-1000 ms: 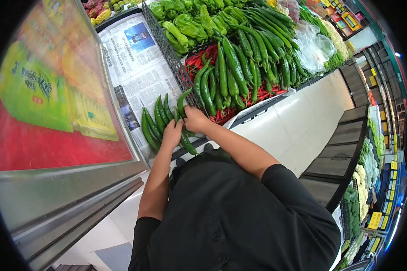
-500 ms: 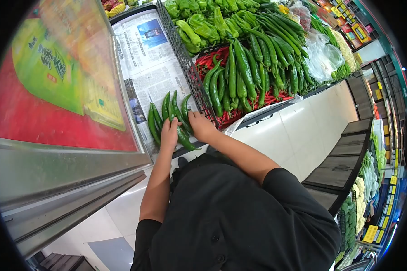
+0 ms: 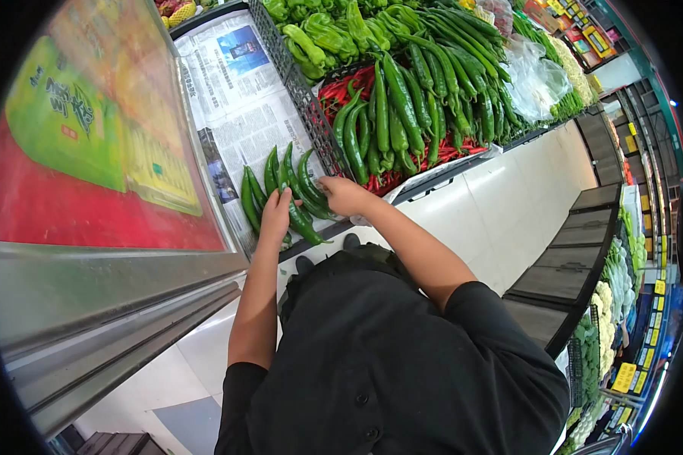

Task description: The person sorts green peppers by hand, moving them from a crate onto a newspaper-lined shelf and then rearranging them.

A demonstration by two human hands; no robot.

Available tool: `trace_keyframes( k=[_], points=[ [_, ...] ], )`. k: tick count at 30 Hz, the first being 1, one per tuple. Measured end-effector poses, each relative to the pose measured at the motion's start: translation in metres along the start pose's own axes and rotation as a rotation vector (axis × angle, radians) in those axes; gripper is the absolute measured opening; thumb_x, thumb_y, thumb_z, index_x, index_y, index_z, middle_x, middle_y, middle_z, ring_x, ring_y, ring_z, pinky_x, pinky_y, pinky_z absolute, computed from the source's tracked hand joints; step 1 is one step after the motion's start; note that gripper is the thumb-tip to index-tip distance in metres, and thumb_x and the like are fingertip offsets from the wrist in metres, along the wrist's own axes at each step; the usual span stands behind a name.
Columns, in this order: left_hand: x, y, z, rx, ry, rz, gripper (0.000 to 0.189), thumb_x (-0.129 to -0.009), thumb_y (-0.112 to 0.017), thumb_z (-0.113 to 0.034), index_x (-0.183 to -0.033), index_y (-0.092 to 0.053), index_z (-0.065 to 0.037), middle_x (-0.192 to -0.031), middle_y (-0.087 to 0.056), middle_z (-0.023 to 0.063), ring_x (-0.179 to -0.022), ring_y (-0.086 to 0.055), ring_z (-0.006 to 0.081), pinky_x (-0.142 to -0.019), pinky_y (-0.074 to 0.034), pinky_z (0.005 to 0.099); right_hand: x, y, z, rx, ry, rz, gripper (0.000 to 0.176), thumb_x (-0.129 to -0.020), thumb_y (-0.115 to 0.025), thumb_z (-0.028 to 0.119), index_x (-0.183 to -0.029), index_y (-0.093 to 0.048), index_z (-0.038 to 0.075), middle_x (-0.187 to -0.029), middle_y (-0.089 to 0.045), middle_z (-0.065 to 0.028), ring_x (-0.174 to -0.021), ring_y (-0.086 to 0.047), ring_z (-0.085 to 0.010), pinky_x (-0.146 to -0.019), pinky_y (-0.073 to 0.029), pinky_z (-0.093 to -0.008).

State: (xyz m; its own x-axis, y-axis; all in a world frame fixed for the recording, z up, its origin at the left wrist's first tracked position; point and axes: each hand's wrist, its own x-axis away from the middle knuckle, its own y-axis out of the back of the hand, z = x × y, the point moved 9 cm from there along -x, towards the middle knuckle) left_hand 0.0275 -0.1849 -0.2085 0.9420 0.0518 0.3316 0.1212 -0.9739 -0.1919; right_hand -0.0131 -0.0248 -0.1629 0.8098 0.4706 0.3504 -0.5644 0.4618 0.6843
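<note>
Several long green peppers (image 3: 253, 206) lie side by side on newspaper (image 3: 254, 114) at the near end of a black crate. My left hand (image 3: 275, 218) is closed on a green pepper (image 3: 300, 220) in the middle of this row, thumb and fingertips against its side. Just right of the row, my right hand (image 3: 344, 196) has its fingers pinched together beside the rightmost pepper (image 3: 307, 182); whatever they hold is too small to make out. A bit of clear plastic (image 3: 360, 221) shows under the right wrist.
Right of the crate's black lattice wall (image 3: 302, 91), green peppers (image 3: 402, 106) are heaped over red chillies (image 3: 357, 82). Beyond are light green peppers (image 3: 330, 38) and a plastic bag (image 3: 535, 76). A metal-framed panel (image 3: 114, 277) stands at left.
My right hand's fingers have moved slightly away from the rightmost pepper and closed together. My left hand stays at the middle pepper. The whole view has shifted a little.
</note>
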Motion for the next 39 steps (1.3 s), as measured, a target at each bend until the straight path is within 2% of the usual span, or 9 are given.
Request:
trace_keyframes(
  k=[8,17,20,23,24,27,31,34,39],
  points=[
    [0.004,-0.003,-0.007,0.024,0.017,0.002,0.036,-0.106,-0.052,-0.031,-0.122,-0.062,0.0,-0.103,-0.069,0.0085,-0.094,-0.069,0.0175,-0.075,-0.053,0.0296,-0.011,-0.023,0.004,0.097,0.0,-0.024,0.067,-0.082,-0.055,0.003,-0.147,-0.04,-0.003,-0.136,-0.053,-0.0325,-0.123,-0.055,-0.0473,-0.102,-0.047,-0.0476],
    [0.013,0.001,-0.007,0.093,0.045,-0.008,0.039,-0.107,-0.051,-0.033,-0.127,-0.059,-0.001,-0.102,-0.067,0.009,-0.082,-0.07,0.0179,-0.068,-0.056,0.0301,0.009,-0.008,0.022,0.09,0.141,-0.068,0.059,-0.089,-0.055,0.007,-0.145,-0.042,-0.008,-0.134,-0.053,-0.0312,-0.121,-0.055,-0.0467,-0.103,-0.046,-0.0468],
    [0.021,0.002,-0.014,0.244,0.077,-0.046,0.039,-0.107,-0.051,-0.034,-0.126,-0.059,-0.001,-0.103,-0.064,0.0095,-0.08,-0.07,0.0189,-0.065,-0.057,0.031,0.03,0.008,0.039,0.048,0.338,-0.239,0.058,-0.089,-0.064,0.012,-0.142,-0.046,-0.005,-0.125,-0.058,-0.0288,-0.11,-0.062,-0.0424,-0.096,-0.05,-0.0455],
    [0.024,-0.002,-0.026,0.361,0.056,-0.074,0.034,-0.107,-0.051,-0.034,-0.115,-0.058,-0.002,-0.107,-0.061,0.0093,-0.083,-0.067,0.0196,-0.07,-0.057,0.0347,0.05,0.007,0.067,-0.11,0.248,-0.004,0.059,-0.088,-0.071,0.017,-0.141,-0.05,-0.001,-0.117,-0.064,-0.0227,-0.096,-0.067,-0.0336,-0.086,-0.054,-0.041],
    [0.021,-0.004,-0.027,0.37,0.039,-0.066,0.032,-0.107,-0.052,-0.034,-0.111,-0.057,-0.003,-0.108,-0.061,0.0091,-0.086,-0.065,0.0201,-0.074,-0.057,0.0369,0.055,0.002,0.076,-0.204,0.291,0.013,0.06,-0.087,-0.073,0.016,-0.141,-0.051,0.003,-0.111,-0.066,-0.0162,-0.084,-0.068,-0.026,-0.077,-0.056,-0.037],
    [0.013,-0.012,-0.037,0.399,-0.02,-0.035,0.029,-0.108,-0.052,-0.033,-0.106,-0.056,-0.004,-0.107,-0.061,0.0083,-0.091,-0.061,0.02,-0.08,-0.054,0.0395,0.062,0.011,0.089,-0.238,0.212,-0.054,0.061,-0.085,-0.073,0.012,-0.141,-0.05,0.003,-0.112,-0.067,-0.0135,-0.084,-0.067,-0.0239,-0.076,-0.056,-0.0367],
    [0.009,-0.025,-0.06,0.45,-0.096,-0.015,0.025,-0.107,-0.054,-0.03,-0.105,-0.056,-0.006,-0.1,-0.059,0.0065,-0.088,-0.058,0.0181,-0.079,-0.051,0.0361,0.06,0.022,0.087,-0.125,0.279,-0.134,0.066,-0.081,-0.073,0.011,-0.139,-0.043,0.002,-0.114,-0.066,-0.0201,-0.094,-0.067,-0.0387,-0.081,-0.054,-0.048],
    [0.002,-0.037,-0.066,0.504,-0.084,0.004,0.024,-0.107,-0.054,-0.03,-0.106,-0.056,-0.006,-0.1,-0.059,0.0057,-0.089,-0.058,0.0175,-0.08,-0.051,0.0362,0.063,0.025,0.077,0.049,0.24,-0.222,0.065,-0.082,-0.071,0.01,-0.138,-0.041,0.002,-0.114,-0.065,-0.0237,-0.1,-0.066,-0.043,-0.084,-0.053,-0.0523],
    [-0.004,-0.045,-0.065,0.489,-0.028,0.031,0.024,-0.106,-0.056,-0.03,-0.112,-0.059,-0.006,-0.101,-0.06,0.0036,-0.093,-0.058,0.0169,-0.085,-0.049,0.0363,0.062,0.034,0.067,-0.02,0.268,-0.367,0.061,-0.082,-0.07,0.01,-0.137,-0.046,0.001,-0.103,-0.065,-0.0258,-0.093,-0.066,-0.0421,-0.079,-0.052,-0.0494]
  ],
)
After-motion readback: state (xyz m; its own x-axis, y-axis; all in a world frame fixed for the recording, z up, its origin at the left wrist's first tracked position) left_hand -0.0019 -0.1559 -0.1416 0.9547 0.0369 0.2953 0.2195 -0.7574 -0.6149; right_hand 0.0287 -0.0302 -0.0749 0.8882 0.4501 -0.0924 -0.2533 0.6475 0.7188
